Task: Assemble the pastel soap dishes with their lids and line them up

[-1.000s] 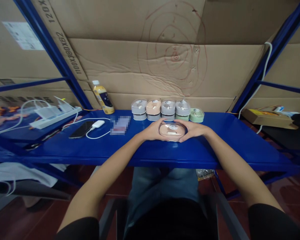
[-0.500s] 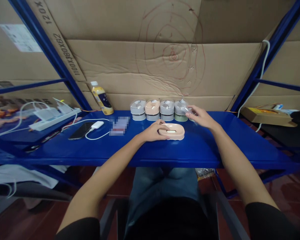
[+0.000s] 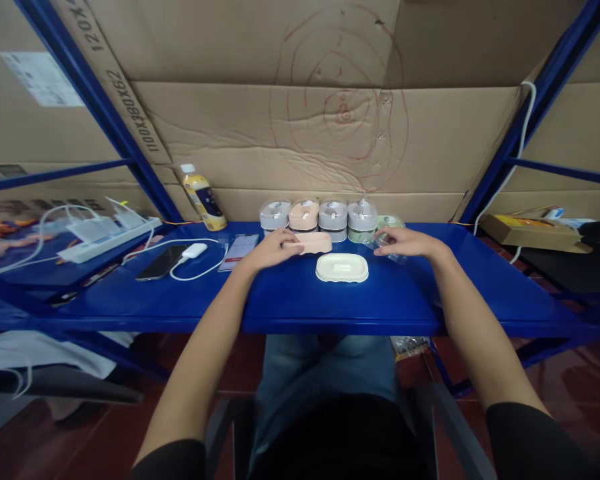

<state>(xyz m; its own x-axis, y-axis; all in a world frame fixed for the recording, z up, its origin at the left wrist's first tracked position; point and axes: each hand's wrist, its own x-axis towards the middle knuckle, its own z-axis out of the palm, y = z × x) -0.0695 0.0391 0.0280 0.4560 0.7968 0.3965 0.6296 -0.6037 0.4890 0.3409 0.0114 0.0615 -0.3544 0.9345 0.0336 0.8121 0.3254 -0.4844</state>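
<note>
My left hand [image 3: 275, 249] grips the end of a peach oval tray [image 3: 314, 242], which looks like a soap-dish insert, and holds it tilted in front of the row of boxes. Just to its right and nearer to me, a cream oval base [image 3: 342, 268] with a wavy lower edge lies on the blue table. My right hand [image 3: 405, 241] has its thumb and fingers around a clear plastic cover [image 3: 394, 257] low over the table. A green-topped box [image 3: 391, 222] is partly hidden behind that hand.
Several oval boxes with clear lids [image 3: 333, 215] stand in a row against the cardboard wall [image 3: 220, 120]. To the left are a yellow bottle [image 3: 204, 200], a black phone [image 3: 163, 263] with a white cable, and another phone [image 3: 240, 251]. Blue posts [image 3: 545, 107] flank the table.
My left hand has lifted the peach tray off the cream base and moved it left and back. My right hand has brought the clear cover lower, uncovering the green-topped box behind.
</note>
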